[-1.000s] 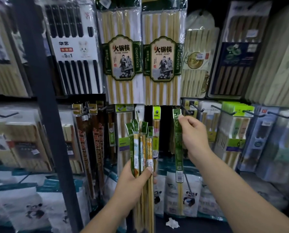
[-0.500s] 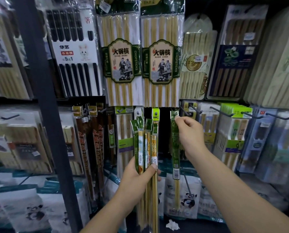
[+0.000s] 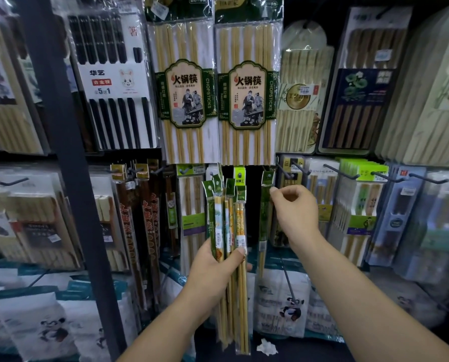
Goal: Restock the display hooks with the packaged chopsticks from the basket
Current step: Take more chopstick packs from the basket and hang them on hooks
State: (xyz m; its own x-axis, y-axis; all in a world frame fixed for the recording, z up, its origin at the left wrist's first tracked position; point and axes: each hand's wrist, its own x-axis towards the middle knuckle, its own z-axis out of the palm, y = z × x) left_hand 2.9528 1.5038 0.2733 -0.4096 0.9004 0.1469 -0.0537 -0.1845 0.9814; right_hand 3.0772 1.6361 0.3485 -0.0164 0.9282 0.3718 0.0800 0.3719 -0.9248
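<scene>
left hand (image 3: pixel 213 267) grips bundle of chopstick packs (image 3: pixel 228 226), upright, centre | right hand (image 3: pixel 295 212) fingers curled, fingertip at edge of green pack (image 3: pixel 264 218) hanging just right of bundle | pinching or only touching: cannot tell

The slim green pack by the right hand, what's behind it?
Behind the slim green pack is a dark gap in the rack, and lower down a white panda-printed bag, partly covered by it. Any hook behind its header is hidden.

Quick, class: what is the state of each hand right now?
Left hand: grips a bundle of chopstick packs.
Right hand: curled at the hanging green pack; grip cannot be told.
</scene>
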